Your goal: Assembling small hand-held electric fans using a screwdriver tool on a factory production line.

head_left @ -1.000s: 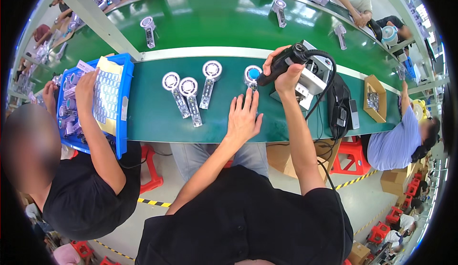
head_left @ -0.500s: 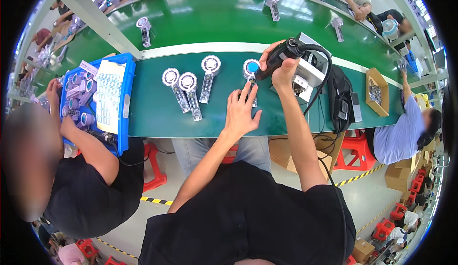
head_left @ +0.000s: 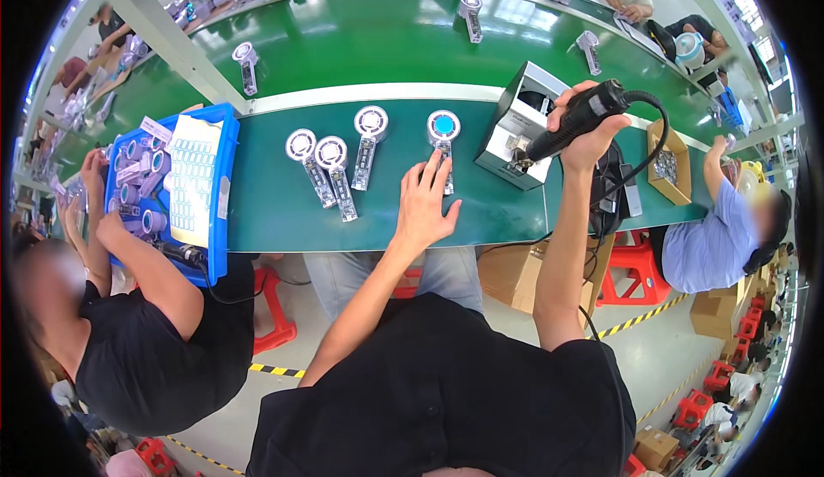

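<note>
My right hand (head_left: 594, 145) is wrapped round a black corded electric screwdriver (head_left: 573, 127). Its tip points down at the front opening of a grey screw feeder box (head_left: 501, 145); I cannot tell whether a screw is on it. My left hand (head_left: 424, 209) has its fingers stretched out, with the fingertips resting on the clear handle of a handheld fan (head_left: 444, 125). That fan lies face up with a blue disc at its centre, and the fingers hide part of its handle. To its left lie three similar fans (head_left: 370, 122) with white centres.
At the left stands a blue bin (head_left: 221, 211) of fan parts with a label sheet on it, beside a co-worker (head_left: 163, 340). A black bag (head_left: 608, 187) and an open carton of small parts (head_left: 669, 168) are to the right. More fans lie on the green belt (head_left: 360, 43) beyond.
My right hand has carried the screwdriver rightward, from above the fan to the screw feeder. My left hand has stayed on the fan's handle. The fan's blue disc is now fully visible.
</note>
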`<state>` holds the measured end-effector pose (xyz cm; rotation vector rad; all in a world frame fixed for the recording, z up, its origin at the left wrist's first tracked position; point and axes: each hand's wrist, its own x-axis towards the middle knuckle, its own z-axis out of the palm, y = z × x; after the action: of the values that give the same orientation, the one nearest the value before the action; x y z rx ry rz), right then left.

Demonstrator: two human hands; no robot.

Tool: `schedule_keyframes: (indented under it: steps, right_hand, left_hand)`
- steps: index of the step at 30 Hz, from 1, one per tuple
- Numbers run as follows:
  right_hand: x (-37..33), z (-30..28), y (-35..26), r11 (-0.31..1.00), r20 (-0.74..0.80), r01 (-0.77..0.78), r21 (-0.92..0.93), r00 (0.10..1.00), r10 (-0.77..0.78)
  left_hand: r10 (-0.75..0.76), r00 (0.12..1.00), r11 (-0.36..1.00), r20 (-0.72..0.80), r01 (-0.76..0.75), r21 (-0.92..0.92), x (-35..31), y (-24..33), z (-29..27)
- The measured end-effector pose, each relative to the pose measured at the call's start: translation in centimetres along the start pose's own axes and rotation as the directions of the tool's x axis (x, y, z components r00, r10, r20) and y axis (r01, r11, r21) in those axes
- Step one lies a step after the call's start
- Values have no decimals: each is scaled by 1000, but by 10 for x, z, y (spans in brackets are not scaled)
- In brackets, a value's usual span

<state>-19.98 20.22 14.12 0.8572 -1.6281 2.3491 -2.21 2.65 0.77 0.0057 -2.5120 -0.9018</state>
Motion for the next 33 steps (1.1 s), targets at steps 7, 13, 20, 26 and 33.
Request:
schedule_keyframes:
  steps: [7, 13, 20, 26, 33]
  right_hand:
    - [6, 1, 4, 998, -34, -45, -35, 998, 44]
    - [8, 1, 4, 994, -85, -105, 2, 991, 105]
    - [-12, 37, 19, 939, -37, -204, 277, 974, 223]
    - [-16, 105, 54, 974, 148, -103, 203, 986, 74]
    - [-16, 121, 67, 988, 170, -32, 152, 985, 6]
  left_hand:
    - [1, 1000, 1000, -1, -1, 4, 0, 0, 0]
    - [-1, 999, 1000, -32, 1, -4, -1, -1, -1]
    - [-5, 1000, 1000, -27, 4, -14, -1, -1, -2]
    - [5, 1000, 1000, -27, -6, -23, -1, -2, -3]
    - [17, 999, 999, -38, -18, -29, -1, -4, -1]
